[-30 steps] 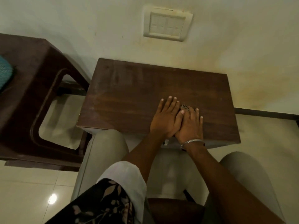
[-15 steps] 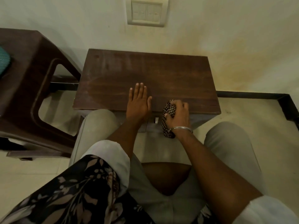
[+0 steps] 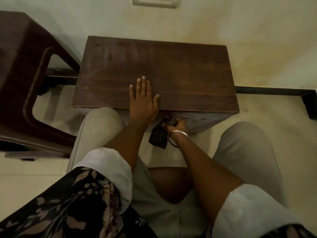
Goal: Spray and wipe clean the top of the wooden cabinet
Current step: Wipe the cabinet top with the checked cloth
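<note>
Left hand point(image 3: 143, 98) flat, fingers straight, on the wooden cabinet top point(image 3: 171, 69) near its front edge, frame centre. Right hand point(image 3: 176, 125) grips a checkered cloth point(image 3: 158, 136) just below that edge. Brown plastic chair point(image 3: 22, 74) at left; switch plate point(image 3: 154, 1) top centre.

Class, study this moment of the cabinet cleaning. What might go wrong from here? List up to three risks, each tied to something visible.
1. The left hand lies flat on the cabinet top; the patch under it may get missed or smudged.
2. The right hand grips the checked cloth below the front edge, its tail dangling; it could snag there on the way up.
3. Pale streaks show toward the back left; they may be left unwiped.
</note>
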